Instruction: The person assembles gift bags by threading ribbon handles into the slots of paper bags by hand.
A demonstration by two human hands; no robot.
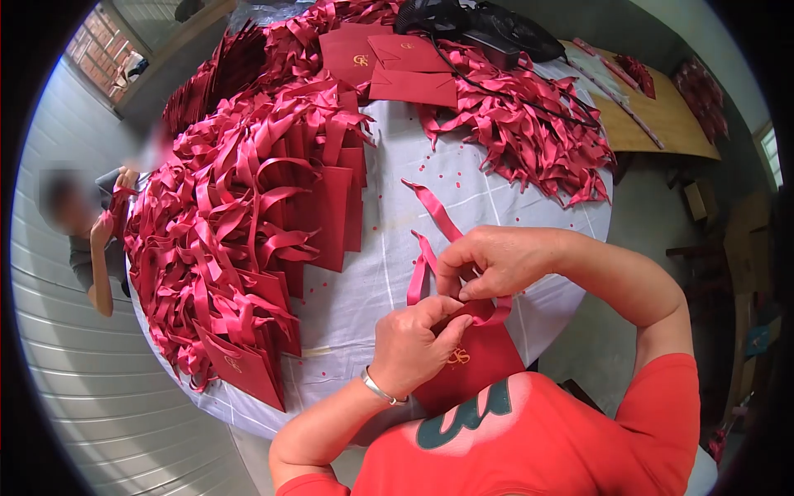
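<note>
A red paper bag (488, 360) with a gold emblem lies at the near edge of the table, against the red shirt. Pink ribbon (437, 211) runs from its top edge, with loose ends lying on the cloth beyond my hands. My left hand (413, 343), with a silver bracelet at the wrist, pinches at the bag's top edge by the ribbon. Just beyond and to the right, my right hand (492, 260) has its fingers closed on the ribbon, a loop of which hangs below it. The fingertips of both hands nearly meet, and they partly hide what lies between them.
Rows of red bags with pink ribbons (240, 198) cover the left of the white-clothed table (397, 157). More ribbons (529, 124) are heaped at the back right, beside flat red bags (413, 87) and a black bag (496, 33). Another person (83, 215) handles ribbon at the left.
</note>
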